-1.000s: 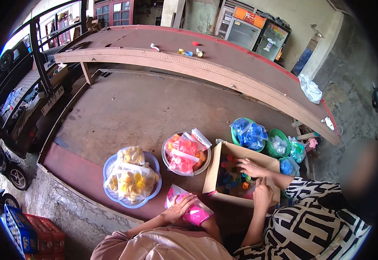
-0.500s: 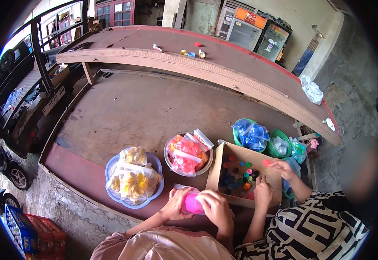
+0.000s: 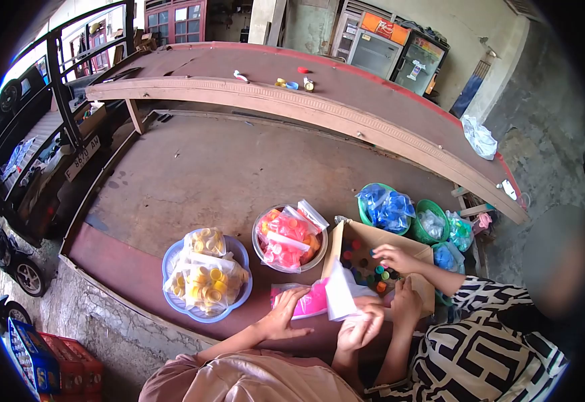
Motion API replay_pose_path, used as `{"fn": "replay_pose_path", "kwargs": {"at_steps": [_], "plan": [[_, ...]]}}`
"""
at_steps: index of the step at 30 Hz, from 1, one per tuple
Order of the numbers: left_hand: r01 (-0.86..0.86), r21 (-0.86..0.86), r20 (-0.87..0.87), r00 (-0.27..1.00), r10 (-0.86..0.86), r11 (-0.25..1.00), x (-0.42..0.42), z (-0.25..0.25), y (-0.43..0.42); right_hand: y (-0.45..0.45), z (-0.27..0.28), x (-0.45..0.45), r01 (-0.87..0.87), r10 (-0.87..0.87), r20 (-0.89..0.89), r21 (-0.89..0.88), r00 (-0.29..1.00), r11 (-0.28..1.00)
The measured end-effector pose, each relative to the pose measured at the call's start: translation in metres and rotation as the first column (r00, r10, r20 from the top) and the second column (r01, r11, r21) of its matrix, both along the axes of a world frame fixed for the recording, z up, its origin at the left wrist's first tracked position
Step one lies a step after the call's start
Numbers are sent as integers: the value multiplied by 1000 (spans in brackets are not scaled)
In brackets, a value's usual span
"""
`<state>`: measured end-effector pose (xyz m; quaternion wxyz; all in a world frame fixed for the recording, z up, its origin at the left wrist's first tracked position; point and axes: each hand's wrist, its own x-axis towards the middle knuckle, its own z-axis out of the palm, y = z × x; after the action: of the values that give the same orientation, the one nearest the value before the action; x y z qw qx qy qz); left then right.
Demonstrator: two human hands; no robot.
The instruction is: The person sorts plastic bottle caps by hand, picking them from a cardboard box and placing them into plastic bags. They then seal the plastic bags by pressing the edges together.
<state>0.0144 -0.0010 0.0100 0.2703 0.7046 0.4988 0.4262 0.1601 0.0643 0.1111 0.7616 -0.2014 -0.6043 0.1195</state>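
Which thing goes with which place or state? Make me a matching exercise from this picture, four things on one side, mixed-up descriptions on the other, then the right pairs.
Things
1. Cardboard box
2. White sheet
3. Pale blue basin
4. Crumpled white plastic bag

Places and states
A. At the right end of the raised bench
B. Holding clear bags of mostly yellow caps
C. With another person's hand over its inside
D. In the wearer's right hand

Right pairs
1-C, 2-D, 3-B, 4-A
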Motion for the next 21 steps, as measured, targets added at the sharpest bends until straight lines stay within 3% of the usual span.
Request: {"fn": "replay_pose_path", "kwargs": {"at_steps": [1,2,3,5,6,8,10,13,16,17,21], "plan": [[-3,-1,61,998,4,1000,1,2,-1,5,6,4,15,-14,-38,14,999,1000],[66,-115,287,957,-30,991,3,1,-4,10,11,8,14,-13,-56,16,998,1000],[278,-213,604,791,-97,937,2,-9,-5,15,15,12,4,-3,-60,14,998,1000],[544,-183,881,461,-109,819,-10,-5,-11,20,19,16,-23,23,-57,1,998,1000],[548,-272,869,494,-43,791,-13,-14,-6,21,19,18,-39,38,-56,-10,998,999],[582,50,978,136,-158,811,-11,-13,-10,21,19,20,-86,85,-17,-37,996,996],[535,176,944,-331,13,826,-13,-15,-4,20,16,19,-146,152,57,-91,987,985],[330,-55,986,-129,102,942,-40,-49,-13,9,7,12,-262,330,271,-258,904,930],[154,11,978,-206,21,988,-56,-26,-11,1,-3,3,-324,529,472,-448,706,833],[184,0,984,-173,33,983,-69,-30,-12,1,-10,0,-322,575,486,-509,657,798],[10,-205,976,-68,205,979,-85,-34,-18,5,-44,3,-243,722,378,-766,579,596]]}}
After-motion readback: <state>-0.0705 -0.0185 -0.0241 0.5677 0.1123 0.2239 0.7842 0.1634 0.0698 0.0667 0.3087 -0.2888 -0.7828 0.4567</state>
